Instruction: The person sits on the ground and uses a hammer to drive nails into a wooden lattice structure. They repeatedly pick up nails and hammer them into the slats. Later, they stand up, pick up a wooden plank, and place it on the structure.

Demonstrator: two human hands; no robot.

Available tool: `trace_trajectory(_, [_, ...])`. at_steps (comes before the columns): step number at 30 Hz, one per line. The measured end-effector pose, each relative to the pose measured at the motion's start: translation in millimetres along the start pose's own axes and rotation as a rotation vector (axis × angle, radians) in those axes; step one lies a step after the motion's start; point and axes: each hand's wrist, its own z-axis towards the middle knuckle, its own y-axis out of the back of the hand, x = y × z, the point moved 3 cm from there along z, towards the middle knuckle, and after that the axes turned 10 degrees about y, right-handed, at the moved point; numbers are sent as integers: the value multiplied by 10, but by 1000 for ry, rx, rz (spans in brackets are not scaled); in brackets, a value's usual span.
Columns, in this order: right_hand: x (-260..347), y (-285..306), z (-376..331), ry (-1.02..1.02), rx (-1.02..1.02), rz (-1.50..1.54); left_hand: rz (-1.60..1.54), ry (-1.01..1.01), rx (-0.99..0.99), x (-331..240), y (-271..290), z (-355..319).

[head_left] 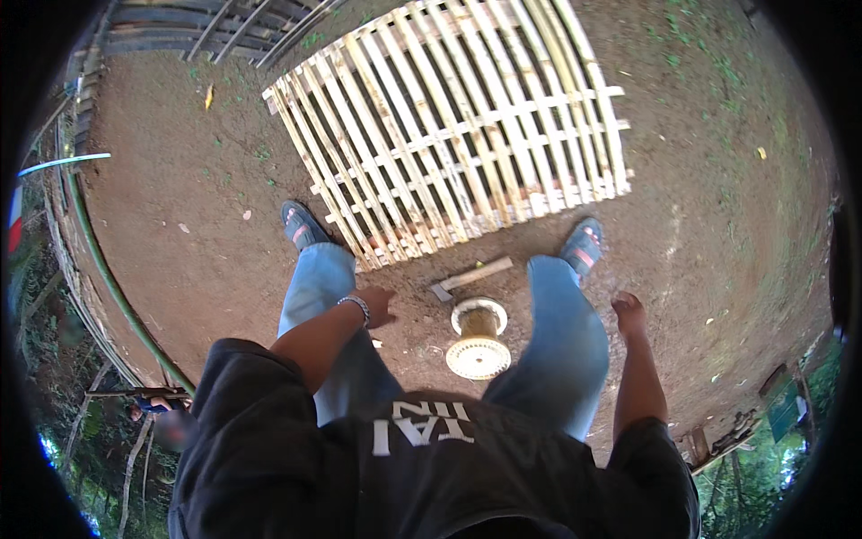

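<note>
My left hand (377, 307), with a bracelet at the wrist, hangs in front of my left knee, its fingers apart and nothing in it. Beside my right leg is my right hand (630, 313), also without anything in it, its fingers loosely curled and not pressed together. Between my feet lies a hatchet (483, 272) with a pale wooden handle, its metal head pointing left. Closer to me a spool (479, 328) with pale flanges and a tan wound core rests on the ground. Neither hand touches these things.
A large bamboo slat panel (449, 135) lies on the bare earth just beyond my sandalled feet. Dark slatted fencing (211, 29) stands at the far left, and a green bamboo pole (112, 283) runs along the left side. A person (157, 405) is at the lower left.
</note>
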Motion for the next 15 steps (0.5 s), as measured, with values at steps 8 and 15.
trace_trajectory(8, [268, 385, -43, 315, 129, 208, -300, -158, 283, -2272, -839, -1494])
trace_trajectory(15, [373, 211, 688, 395, 30, -5, -560, -74, -357, -1273, -1503, 171])
